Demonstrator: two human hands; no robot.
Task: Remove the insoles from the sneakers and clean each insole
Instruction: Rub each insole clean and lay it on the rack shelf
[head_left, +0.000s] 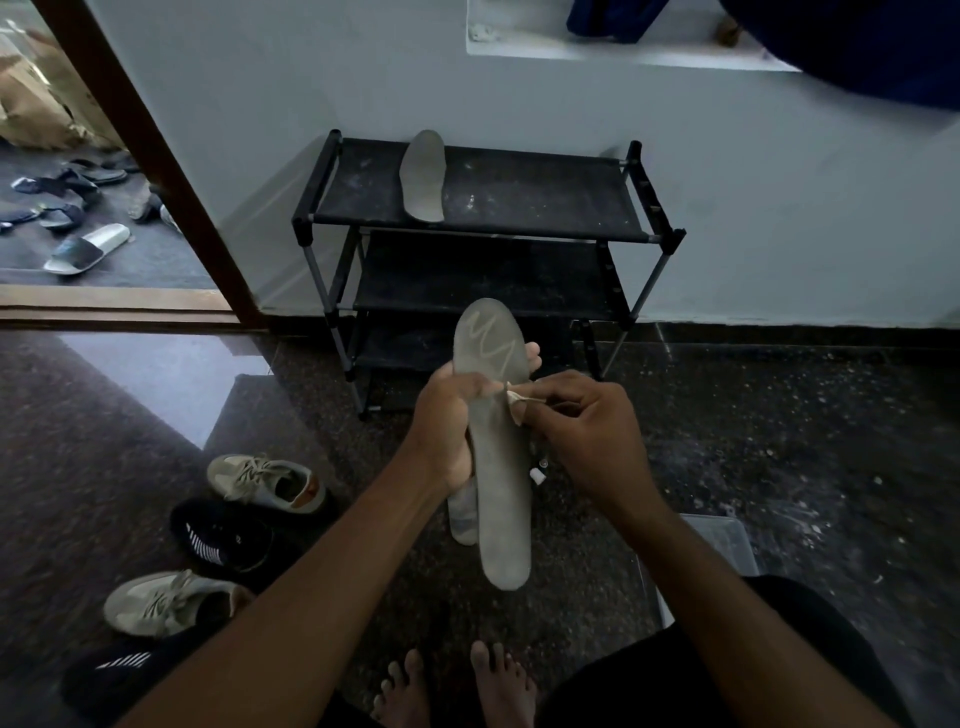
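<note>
Hands: the left hand (447, 415) grips a grey insole (501, 493) around its middle and holds it upright above the floor, toe end up. The right hand (587, 431) pinches a small pale scrap (517, 402) against the insole's right edge. A second insole (425, 174) lies on the top shelf of the black shoe rack (545, 208). Beige sneakers (265, 480) and a black sneaker (228, 540) stand on the floor at left.

Dim light; pale wall (727, 208), dark speckled floor (779, 441), black shelf rack (545, 208), open doorway (78, 234) left.
</note>
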